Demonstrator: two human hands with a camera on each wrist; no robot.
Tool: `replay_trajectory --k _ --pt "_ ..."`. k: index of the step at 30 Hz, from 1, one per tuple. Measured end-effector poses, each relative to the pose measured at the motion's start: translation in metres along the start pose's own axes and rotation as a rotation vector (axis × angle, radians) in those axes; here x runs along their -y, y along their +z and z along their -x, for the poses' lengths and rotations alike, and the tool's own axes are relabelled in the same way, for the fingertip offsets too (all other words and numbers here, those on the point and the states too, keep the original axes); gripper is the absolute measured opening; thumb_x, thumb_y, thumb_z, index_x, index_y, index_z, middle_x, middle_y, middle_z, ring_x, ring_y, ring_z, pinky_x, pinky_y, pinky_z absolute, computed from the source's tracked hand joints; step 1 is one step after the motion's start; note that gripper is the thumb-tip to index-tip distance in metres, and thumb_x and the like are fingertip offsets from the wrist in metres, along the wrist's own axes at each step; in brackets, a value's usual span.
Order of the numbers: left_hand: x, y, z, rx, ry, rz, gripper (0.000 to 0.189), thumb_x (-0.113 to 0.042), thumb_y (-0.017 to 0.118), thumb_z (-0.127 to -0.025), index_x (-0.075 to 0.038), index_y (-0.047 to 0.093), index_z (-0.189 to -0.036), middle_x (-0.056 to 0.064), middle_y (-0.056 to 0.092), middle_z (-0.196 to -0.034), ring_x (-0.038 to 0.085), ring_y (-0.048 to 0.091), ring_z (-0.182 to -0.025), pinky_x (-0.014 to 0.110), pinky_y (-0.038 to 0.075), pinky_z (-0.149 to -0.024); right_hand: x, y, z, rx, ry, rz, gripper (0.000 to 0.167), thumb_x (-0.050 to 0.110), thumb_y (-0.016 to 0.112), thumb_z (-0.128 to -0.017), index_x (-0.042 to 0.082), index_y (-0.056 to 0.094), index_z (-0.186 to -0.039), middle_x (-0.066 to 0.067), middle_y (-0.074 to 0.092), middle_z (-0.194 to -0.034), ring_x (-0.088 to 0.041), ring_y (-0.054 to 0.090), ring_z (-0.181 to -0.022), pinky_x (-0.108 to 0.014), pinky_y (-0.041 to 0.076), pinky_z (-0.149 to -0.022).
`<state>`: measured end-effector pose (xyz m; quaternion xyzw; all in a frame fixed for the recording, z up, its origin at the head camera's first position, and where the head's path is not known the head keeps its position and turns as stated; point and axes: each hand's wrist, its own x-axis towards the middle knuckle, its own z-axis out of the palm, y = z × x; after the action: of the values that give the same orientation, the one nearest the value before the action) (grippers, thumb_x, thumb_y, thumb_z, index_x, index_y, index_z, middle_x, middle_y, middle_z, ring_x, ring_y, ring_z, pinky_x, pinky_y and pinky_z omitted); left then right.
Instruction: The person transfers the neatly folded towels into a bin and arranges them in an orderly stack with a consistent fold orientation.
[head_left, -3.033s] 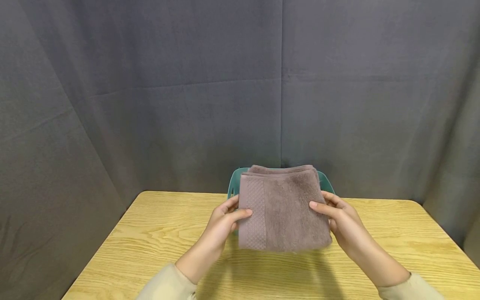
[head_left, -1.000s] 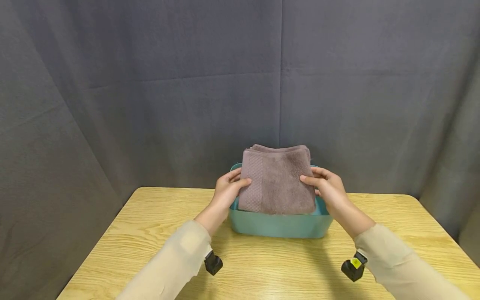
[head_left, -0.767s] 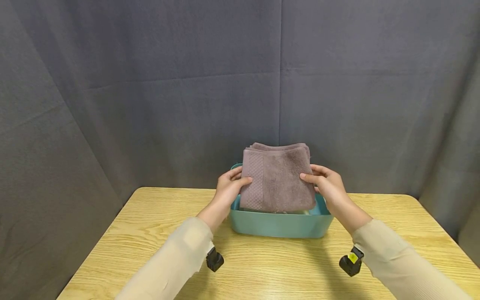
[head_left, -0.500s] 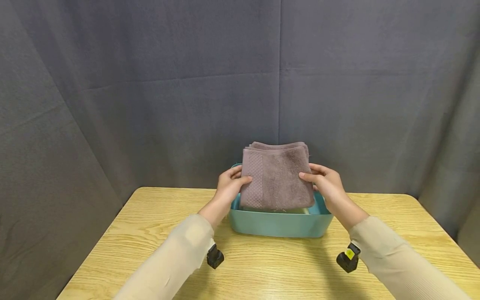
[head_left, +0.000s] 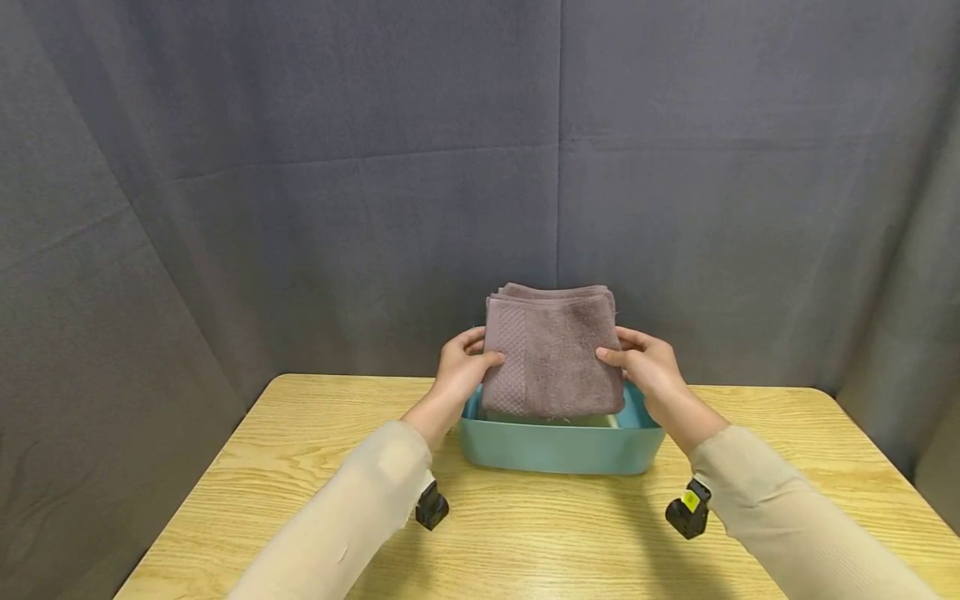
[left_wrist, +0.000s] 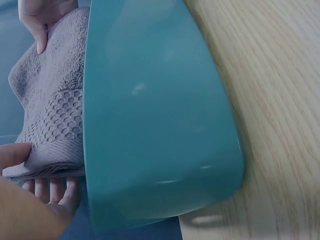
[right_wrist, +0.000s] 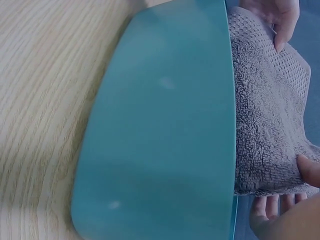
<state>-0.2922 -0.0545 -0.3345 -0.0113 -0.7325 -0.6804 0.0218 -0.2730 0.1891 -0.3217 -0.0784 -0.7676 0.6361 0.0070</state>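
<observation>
A folded mauve-brown towel [head_left: 562, 354] with a honeycomb-patterned band is held up, tilted, over a teal plastic basket [head_left: 558, 450]. My left hand [head_left: 459, 367] pinches its left edge, thumb on the front and fingers behind. On the opposite edge, my right hand [head_left: 651, 367] pinches it the same way. The towel's lower edge overlaps the basket's opening in the head view. Both wrist views show the towel [left_wrist: 55, 100] beyond the basket's front wall [right_wrist: 165, 120]. Something pale yellow-green [head_left: 600, 421] shows inside the basket beneath the towel.
The basket stands near the back of a light wood-grain table [head_left: 315, 467]. Close behind the table hangs a grey curtain [head_left: 360, 233], which also runs along the left side. A small black device [head_left: 431, 506] sits at each sleeve.
Both hands have carried the towel farther back, from in front of the basket to over its opening, uncovering the front wall. Over the last half second it has moved only slightly.
</observation>
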Motion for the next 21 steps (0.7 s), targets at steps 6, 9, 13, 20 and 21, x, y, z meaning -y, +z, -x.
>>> replay_trajectory --k 6,9,13,20,21 --pt "0.005 0.000 -0.002 0.003 -0.011 -0.027 0.052 0.002 0.067 -0.088 0.002 0.054 -0.137 0.020 0.062 -0.124 0.028 0.060 -0.109 0.035 0.052 -0.090 -0.004 0.001 -0.002 -0.008 -0.001 0.015 0.061 0.015 0.066 -0.096 0.004 0.040 -0.151 -0.015 0.051 -0.134 -0.028 0.048 -0.120 -0.041 0.039 -0.102" --pt "0.008 0.000 -0.002 0.015 -0.022 -0.041 0.051 0.001 0.068 -0.088 0.002 0.054 -0.137 0.019 0.062 -0.124 0.029 0.060 -0.110 0.036 0.051 -0.091 -0.006 0.001 -0.001 -0.014 0.011 0.016 0.062 0.015 0.066 -0.096 0.004 0.040 -0.151 -0.016 0.050 -0.136 -0.028 0.048 -0.122 -0.041 0.040 -0.102" --pt "0.013 0.000 -0.002 0.035 -0.024 -0.070 0.052 0.000 0.068 -0.088 0.001 0.054 -0.138 0.018 0.061 -0.126 0.028 0.059 -0.111 0.037 0.051 -0.092 -0.011 0.000 -0.001 -0.019 0.021 0.033 0.063 0.015 0.067 -0.095 0.003 0.039 -0.151 -0.018 0.049 -0.139 -0.029 0.047 -0.124 -0.041 0.040 -0.102" --pt "0.021 0.000 -0.001 0.066 0.001 -0.143 0.055 0.001 0.068 -0.088 0.003 0.050 -0.140 0.021 0.058 -0.129 0.031 0.063 -0.105 0.039 0.053 -0.090 -0.021 0.000 0.001 -0.012 0.009 0.066 0.062 0.013 0.068 -0.095 0.000 0.040 -0.149 -0.022 0.048 -0.142 -0.032 0.048 -0.125 -0.043 0.042 -0.103" --pt "0.022 0.000 -0.001 0.067 0.002 -0.145 0.055 0.002 0.068 -0.088 0.004 0.050 -0.140 0.021 0.058 -0.129 0.032 0.063 -0.105 0.039 0.053 -0.090 -0.022 0.000 0.001 -0.012 0.010 0.065 0.062 0.012 0.067 -0.095 0.000 0.040 -0.149 -0.022 0.047 -0.142 -0.032 0.048 -0.125 -0.044 0.042 -0.103"
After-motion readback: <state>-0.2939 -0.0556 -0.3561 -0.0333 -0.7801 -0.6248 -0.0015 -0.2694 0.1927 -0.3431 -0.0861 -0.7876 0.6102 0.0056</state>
